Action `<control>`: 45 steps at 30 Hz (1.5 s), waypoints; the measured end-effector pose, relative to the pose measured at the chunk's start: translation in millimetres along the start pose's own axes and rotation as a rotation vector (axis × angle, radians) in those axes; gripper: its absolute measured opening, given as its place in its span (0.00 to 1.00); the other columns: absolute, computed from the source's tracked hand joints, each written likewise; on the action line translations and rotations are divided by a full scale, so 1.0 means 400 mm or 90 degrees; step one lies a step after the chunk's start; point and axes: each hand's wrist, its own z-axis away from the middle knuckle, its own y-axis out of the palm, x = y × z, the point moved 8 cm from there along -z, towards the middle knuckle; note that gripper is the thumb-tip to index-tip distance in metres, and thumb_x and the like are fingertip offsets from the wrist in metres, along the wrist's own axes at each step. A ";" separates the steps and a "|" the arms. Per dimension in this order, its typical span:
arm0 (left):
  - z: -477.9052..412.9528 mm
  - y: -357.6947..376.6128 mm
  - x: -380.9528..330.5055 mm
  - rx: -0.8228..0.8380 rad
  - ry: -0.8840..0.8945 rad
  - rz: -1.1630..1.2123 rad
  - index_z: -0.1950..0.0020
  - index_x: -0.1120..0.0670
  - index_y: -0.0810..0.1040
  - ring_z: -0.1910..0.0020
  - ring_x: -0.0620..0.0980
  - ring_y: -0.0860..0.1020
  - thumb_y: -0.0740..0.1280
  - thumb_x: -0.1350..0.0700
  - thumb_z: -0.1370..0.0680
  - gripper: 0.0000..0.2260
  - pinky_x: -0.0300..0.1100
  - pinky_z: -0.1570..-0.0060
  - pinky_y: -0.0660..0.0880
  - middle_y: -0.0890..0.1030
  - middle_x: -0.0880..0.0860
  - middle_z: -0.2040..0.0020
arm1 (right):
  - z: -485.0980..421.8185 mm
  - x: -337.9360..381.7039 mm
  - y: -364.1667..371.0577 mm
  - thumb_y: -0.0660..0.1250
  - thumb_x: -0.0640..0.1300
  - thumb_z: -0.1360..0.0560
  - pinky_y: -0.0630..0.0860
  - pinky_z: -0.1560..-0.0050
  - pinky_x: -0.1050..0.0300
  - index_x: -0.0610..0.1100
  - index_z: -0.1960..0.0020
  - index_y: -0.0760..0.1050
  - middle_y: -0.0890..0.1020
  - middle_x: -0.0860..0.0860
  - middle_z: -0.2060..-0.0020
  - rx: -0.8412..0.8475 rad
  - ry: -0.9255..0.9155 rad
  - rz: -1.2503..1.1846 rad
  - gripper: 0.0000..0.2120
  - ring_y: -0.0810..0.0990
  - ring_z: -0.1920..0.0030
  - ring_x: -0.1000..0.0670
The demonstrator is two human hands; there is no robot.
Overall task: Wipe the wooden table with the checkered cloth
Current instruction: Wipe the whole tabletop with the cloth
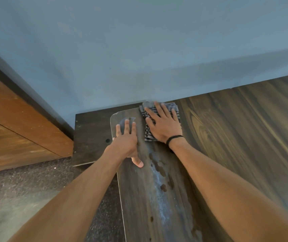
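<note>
step: mid-wipe, looks like, working the far end by the wall (139,49)
cloth (159,122): folded checkered pad, flat on the table (244,137), right up against the wall, just right of the table's rounded far-left corner
right hand (164,126): spread flat on top of the cloth, fingers fanned toward the wall, palm pressing down, not pinching or gripping anything; dark band on the wrist
cloth vs hand: directly under the right palm and fingers, edges poking out on the wall side and the left; near edge hidden by the wrist
left hand (127,142): also flat and open, holding nothing, planted on the table just left of the cloth near the corner, thumb out toward the near side; probably just bracing
table surface: pale dusty streak and dark blotches running from near the cloth down toward the near edge; wet or dirty, can't tell which
progress: guessing early-to-middle, since that streak hasn't been cleared yet
next move: probably drag the cloth away from the wall along the streak, keeping the palm flat so the pad doesn't bunch up
watch out: left hand sits close to that path, might need to shift
rest of table: right of the cloth looks clean enough, bare wood grain
</note>
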 end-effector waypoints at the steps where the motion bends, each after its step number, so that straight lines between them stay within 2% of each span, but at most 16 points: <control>1: -0.002 -0.001 0.000 0.009 -0.007 -0.006 0.27 0.54 0.23 0.26 0.65 0.29 0.81 0.42 0.38 0.69 0.63 0.25 0.50 0.23 0.54 0.26 | -0.012 0.004 -0.001 0.45 0.61 0.16 0.33 0.23 0.44 0.63 0.18 0.48 0.44 0.54 0.17 -0.004 0.030 -0.005 0.26 0.41 0.18 0.49; 3: -0.007 0.004 -0.006 0.027 -0.015 -0.025 0.28 0.55 0.22 0.27 0.66 0.29 0.81 0.41 0.38 0.69 0.64 0.25 0.49 0.22 0.55 0.27 | -0.012 0.031 0.010 0.45 0.61 0.16 0.34 0.23 0.42 0.61 0.18 0.49 0.44 0.53 0.17 -0.010 0.020 0.007 0.27 0.41 0.18 0.47; 6: -0.005 0.011 -0.010 0.022 -0.008 -0.022 0.27 0.55 0.22 0.27 0.66 0.28 0.81 0.41 0.38 0.70 0.63 0.25 0.46 0.22 0.55 0.27 | 0.019 -0.004 0.014 0.43 0.63 0.16 0.34 0.22 0.44 0.64 0.18 0.48 0.44 0.55 0.17 0.008 -0.066 0.018 0.26 0.41 0.18 0.50; 9: -0.008 0.002 -0.001 0.011 -0.009 -0.009 0.27 0.55 0.23 0.27 0.66 0.29 0.81 0.42 0.38 0.69 0.63 0.25 0.47 0.22 0.54 0.27 | -0.014 -0.038 -0.015 0.44 0.63 0.16 0.34 0.23 0.44 0.64 0.18 0.48 0.43 0.55 0.17 0.004 0.023 0.015 0.26 0.41 0.18 0.50; 11: -0.018 0.005 -0.004 0.023 -0.017 -0.037 0.28 0.56 0.22 0.27 0.67 0.29 0.81 0.41 0.39 0.70 0.64 0.25 0.48 0.22 0.56 0.27 | -0.028 0.008 -0.003 0.45 0.61 0.16 0.34 0.23 0.41 0.62 0.18 0.48 0.43 0.53 0.17 0.002 0.047 0.006 0.27 0.40 0.18 0.47; 15: -0.024 0.011 -0.008 0.019 -0.007 -0.076 0.27 0.59 0.23 0.27 0.65 0.28 0.80 0.38 0.39 0.71 0.62 0.24 0.46 0.22 0.59 0.27 | 0.020 0.044 0.025 0.45 0.61 0.15 0.35 0.22 0.44 0.64 0.18 0.50 0.44 0.55 0.17 0.021 -0.112 0.020 0.25 0.41 0.18 0.50; 20: -0.024 0.009 -0.002 0.028 -0.022 -0.040 0.28 0.56 0.22 0.28 0.67 0.28 0.81 0.40 0.39 0.70 0.63 0.25 0.47 0.21 0.57 0.28 | -0.015 0.017 -0.002 0.45 0.61 0.16 0.35 0.21 0.43 0.62 0.18 0.49 0.44 0.53 0.17 0.000 0.008 0.003 0.26 0.41 0.18 0.49; 24: -0.018 0.012 -0.009 0.021 -0.005 -0.049 0.27 0.57 0.22 0.27 0.66 0.28 0.80 0.40 0.38 0.70 0.63 0.24 0.46 0.22 0.57 0.28 | 0.079 -0.023 0.014 0.40 0.64 0.17 0.36 0.21 0.44 0.65 0.19 0.46 0.43 0.56 0.18 -0.001 -0.097 0.049 0.27 0.40 0.19 0.51; 28: -0.010 0.004 -0.001 0.023 -0.017 -0.013 0.27 0.55 0.23 0.27 0.67 0.29 0.81 0.41 0.38 0.69 0.64 0.25 0.48 0.22 0.55 0.27 | 0.086 -0.107 -0.027 0.41 0.63 0.16 0.36 0.21 0.43 0.62 0.18 0.46 0.43 0.52 0.18 -0.017 0.062 0.037 0.27 0.41 0.18 0.48; 29: -0.009 0.004 -0.002 0.024 -0.016 -0.016 0.27 0.55 0.23 0.27 0.67 0.29 0.81 0.41 0.38 0.69 0.64 0.25 0.48 0.22 0.55 0.27 | 0.111 -0.079 -0.013 0.41 0.63 0.16 0.36 0.21 0.43 0.62 0.18 0.45 0.42 0.52 0.18 -0.026 0.049 0.048 0.27 0.41 0.18 0.47; 31: -0.005 0.005 -0.007 0.022 -0.010 -0.025 0.27 0.55 0.23 0.27 0.67 0.30 0.80 0.40 0.38 0.69 0.63 0.25 0.47 0.23 0.56 0.27 | 0.205 -0.032 0.021 0.39 0.64 0.16 0.36 0.21 0.44 0.64 0.19 0.44 0.43 0.54 0.18 -0.023 -0.054 0.066 0.26 0.40 0.18 0.49; 33: 0.003 -0.001 -0.008 0.015 -0.005 -0.022 0.26 0.55 0.24 0.27 0.67 0.30 0.80 0.41 0.37 0.69 0.63 0.25 0.47 0.23 0.56 0.26 | 0.287 -0.062 0.019 0.38 0.65 0.17 0.37 0.20 0.45 0.66 0.19 0.45 0.44 0.56 0.18 -0.008 -0.088 0.067 0.26 0.41 0.18 0.51; 37: 0.011 -0.011 -0.009 0.028 -0.021 -0.021 0.26 0.54 0.23 0.26 0.67 0.30 0.80 0.41 0.37 0.68 0.64 0.26 0.49 0.23 0.55 0.26 | 0.291 -0.087 -0.009 0.41 0.63 0.16 0.37 0.20 0.45 0.65 0.19 0.44 0.43 0.55 0.18 -0.026 0.050 0.046 0.26 0.41 0.18 0.49; 41: 0.023 -0.004 -0.009 0.015 -0.016 -0.031 0.26 0.55 0.24 0.26 0.66 0.31 0.79 0.39 0.38 0.68 0.62 0.26 0.45 0.24 0.56 0.26 | 0.441 -0.045 0.035 0.40 0.63 0.16 0.36 0.20 0.46 0.65 0.19 0.46 0.44 0.56 0.18 -0.010 -0.072 0.080 0.25 0.41 0.18 0.51; 43: 0.033 -0.010 -0.003 -0.007 -0.010 -0.014 0.25 0.55 0.25 0.25 0.65 0.31 0.79 0.40 0.37 0.68 0.61 0.26 0.45 0.26 0.55 0.24 | 0.443 -0.092 0.006 0.41 0.63 0.16 0.37 0.20 0.47 0.66 0.19 0.46 0.44 0.57 0.18 -0.010 -0.041 0.087 0.25 0.42 0.18 0.52; 45: 0.043 -0.017 -0.003 -0.017 -0.001 0.003 0.24 0.54 0.27 0.25 0.65 0.32 0.79 0.40 0.37 0.67 0.61 0.26 0.45 0.28 0.55 0.23 | 0.417 -0.101 -0.005 0.43 0.61 0.15 0.37 0.20 0.46 0.65 0.19 0.46 0.43 0.55 0.18 -0.009 0.049 0.057 0.25 0.41 0.18 0.51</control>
